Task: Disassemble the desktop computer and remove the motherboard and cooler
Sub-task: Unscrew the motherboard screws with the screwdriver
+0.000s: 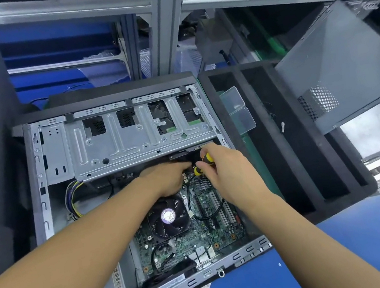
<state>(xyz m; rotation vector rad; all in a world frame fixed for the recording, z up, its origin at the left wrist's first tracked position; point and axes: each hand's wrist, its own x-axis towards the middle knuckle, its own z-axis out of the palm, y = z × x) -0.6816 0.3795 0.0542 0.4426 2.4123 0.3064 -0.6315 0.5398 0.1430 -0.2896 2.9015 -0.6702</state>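
R hand [224,170] is wrapped round a yellow/black screwdriver [208,158] over the mobo [212,218]. L hand [167,179] is laid beside it, past the cooler [168,215]; fingers hidden, grip can't be told.

- Drive cage [116,136]: bare stamped metal, dull silver.
- Screwdriver [205,160]: glossy yellow-black plastic handle.
- Panel [337,62]: matt grey metal (one patch perforated).
- Bench [355,254]: smooth blue.

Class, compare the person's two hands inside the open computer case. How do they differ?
The right hand grips a yellow-and-black screwdriver; the left hand shows no tool, its fingertips hidden. The left hand is beside the cooler fan, the right hand beside the small heatsink. Both reach toward the drive cage edge.
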